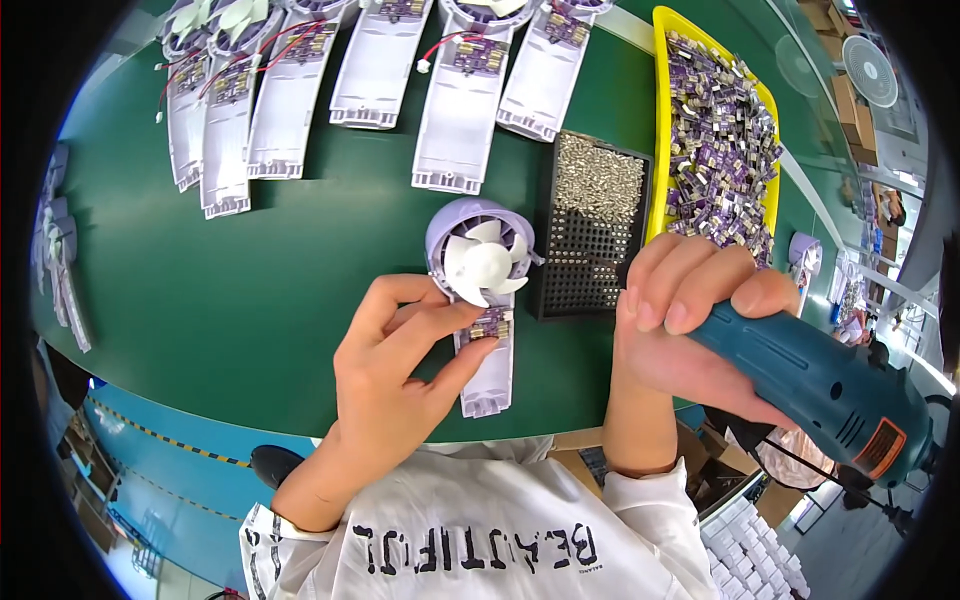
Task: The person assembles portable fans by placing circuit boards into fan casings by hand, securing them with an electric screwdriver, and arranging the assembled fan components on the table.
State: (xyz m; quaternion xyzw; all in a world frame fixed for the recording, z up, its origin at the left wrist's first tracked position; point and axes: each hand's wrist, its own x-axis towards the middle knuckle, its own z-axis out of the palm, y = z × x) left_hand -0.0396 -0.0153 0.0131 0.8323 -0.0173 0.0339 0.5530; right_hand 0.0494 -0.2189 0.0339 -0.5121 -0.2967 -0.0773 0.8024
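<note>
The two hands are apart, each busy with its own thing. The left hand (395, 360) has its thumb and forefinger closed on a small purple circuit board (491, 323), which sits on the lavender housing (487, 385) just below the round end, where a white fan (485, 265) with curved blades shows. This housing lies near the front edge of the green bench (250, 300), its narrow end toward the person. The right hand (690, 305) is wrapped around a teal power tool (820, 385), held in the air right of the housing, its body slanting down to the right; the fingers hide much of the front end, so whether the tip touches anything cannot be told. Between housing and tool lies a black tray (547, 225), with silvery screws (598, 175) heaped over its far part and rows of holes showing nearer the person. Just right of the tray, a yellow bin (661, 120) holds a pile of purple boards (720, 150). Along the far side of the bench stretches a row of similar housings (450, 135), some with red wires (275, 42) trailing from them.
</note>
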